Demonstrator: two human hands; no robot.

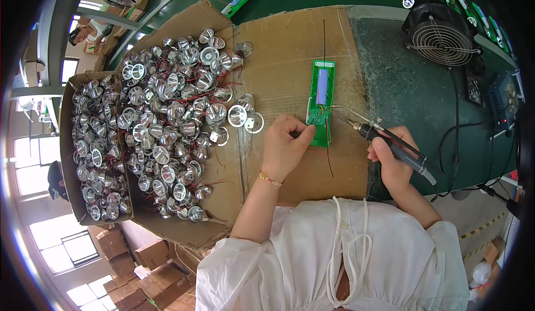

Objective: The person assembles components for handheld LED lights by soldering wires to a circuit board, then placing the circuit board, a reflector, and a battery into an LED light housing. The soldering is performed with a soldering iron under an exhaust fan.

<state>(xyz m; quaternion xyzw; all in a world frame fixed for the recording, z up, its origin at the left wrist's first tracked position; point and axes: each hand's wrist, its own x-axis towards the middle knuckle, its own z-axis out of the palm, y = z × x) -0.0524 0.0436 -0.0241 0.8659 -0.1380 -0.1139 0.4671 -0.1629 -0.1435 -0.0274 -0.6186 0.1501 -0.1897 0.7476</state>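
A green plastic housing point(315, 139) lies lengthwise on the cardboard in front of me. Inside it are a purple cylindrical battery point(322, 86) and a small green circuit board point(317, 116) with thin wires. My left hand point(287, 141) is at the housing's lower left edge, thumb and fingers pinched together; what sits between the fingertips is too small to make out. In my right hand point(394, 155) is a soldering iron point(397, 152) with a thin curved metal feed tube. Its tip and the tube end point at the board's right side, where wires run; exact contact cannot be told.
Cardboard boxes point(223, 222) at the left hold many silvery lamp reflectors with red wires, some spilling onto the cardboard mat point(273, 49). A round-grilled fan point(443, 42) stands back right, near a blue box-shaped unit point(501, 102) and black cables. More green housings point(241, 1) lie along the back.
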